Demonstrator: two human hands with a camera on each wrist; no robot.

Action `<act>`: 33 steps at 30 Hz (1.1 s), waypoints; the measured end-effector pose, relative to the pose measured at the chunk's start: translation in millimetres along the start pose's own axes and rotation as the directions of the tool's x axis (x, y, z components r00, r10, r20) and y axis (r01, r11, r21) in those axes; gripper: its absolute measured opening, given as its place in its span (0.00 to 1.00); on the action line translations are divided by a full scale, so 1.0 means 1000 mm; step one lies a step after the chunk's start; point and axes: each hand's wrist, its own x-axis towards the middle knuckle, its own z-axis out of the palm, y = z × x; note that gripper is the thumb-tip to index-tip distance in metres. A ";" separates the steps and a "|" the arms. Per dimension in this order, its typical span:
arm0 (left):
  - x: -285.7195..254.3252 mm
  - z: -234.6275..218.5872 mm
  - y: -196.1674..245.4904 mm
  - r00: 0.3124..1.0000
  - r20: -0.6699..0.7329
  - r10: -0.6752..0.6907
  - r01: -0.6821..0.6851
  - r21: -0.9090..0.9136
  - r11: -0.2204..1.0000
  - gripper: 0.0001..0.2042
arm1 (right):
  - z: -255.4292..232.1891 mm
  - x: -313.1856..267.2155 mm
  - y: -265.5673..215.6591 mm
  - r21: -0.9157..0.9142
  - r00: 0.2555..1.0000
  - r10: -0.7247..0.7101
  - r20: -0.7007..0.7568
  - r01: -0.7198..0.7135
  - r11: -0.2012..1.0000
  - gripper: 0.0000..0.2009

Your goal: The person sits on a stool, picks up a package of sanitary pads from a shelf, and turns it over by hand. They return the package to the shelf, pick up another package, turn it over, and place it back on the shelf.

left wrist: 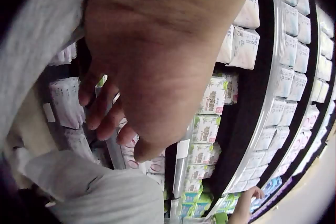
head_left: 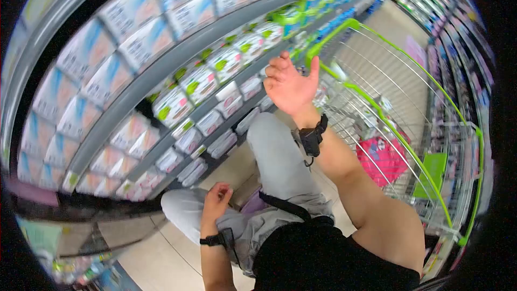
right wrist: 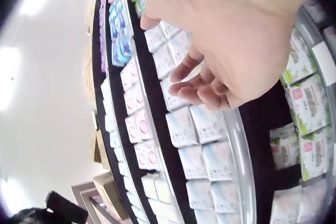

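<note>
In the head view, the right hand [head_left: 293,83] is raised in front of the shelves beside the cart, thumb apart and fingers loosely bent, holding nothing. Its fingers also hang slack and empty in the right wrist view, where the hand [right wrist: 226,50] appears before rows of white packs [right wrist: 191,158]. Low by the bent left knee is the left hand [head_left: 217,202], fingers relaxed and empty. The left wrist view shows this hand [left wrist: 147,71] near the lower shelves, fingers hanging in front of green-and-white packs [left wrist: 205,129]. Neither hand visibly touches a pack.
A green-edged wire shopping cart [head_left: 353,24] stands close on the right, with a pink package [head_left: 382,159] inside. Curved shelves [head_left: 215,29] of packs run along the left. The person's bent knees [head_left: 277,151] are near the lower shelves. Another shelf row [head_left: 463,59] lies beyond the cart.
</note>
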 end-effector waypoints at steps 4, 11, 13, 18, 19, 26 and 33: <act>-0.002 -0.005 0.004 0.999 -0.023 -0.034 0.033 -0.050 0.998 0.12 | -0.024 0.033 0.044 -0.281 0.945 0.325 -0.031 -0.320 0.905 0.28; 0.001 -0.007 -0.013 0.994 -0.104 -0.035 0.006 -0.269 0.963 0.10 | -0.075 0.150 0.138 -0.864 0.976 0.176 0.131 0.199 -0.462 0.24; 0.001 -0.009 -0.011 0.991 -0.122 -0.063 0.027 -0.272 0.962 0.10 | -0.086 0.185 0.154 -0.747 0.944 0.291 0.158 0.307 -0.590 0.25; 0.000 -0.006 -0.020 0.984 -0.169 -0.062 0.004 -0.321 0.947 0.10 | -0.098 0.224 0.162 -0.786 0.875 0.484 -0.018 0.287 -0.548 0.22; -0.001 -0.008 -0.019 0.983 -0.172 -0.070 0.011 -0.322 0.947 0.11 | -0.100 0.226 0.160 -0.743 0.876 0.482 0.001 0.323 -0.586 0.22; -0.005 -0.019 -0.005 0.991 -0.087 -0.101 0.073 -0.284 0.956 0.09 | -0.165 0.236 0.137 -0.943 0.930 0.365 -0.037 -0.153 0.296 0.22; 0.000 -0.019 -0.003 0.977 -0.203 -0.064 -0.004 -0.319 0.948 0.15 | -0.068 0.076 0.121 -0.779 0.934 0.180 -0.310 -0.358 0.514 0.24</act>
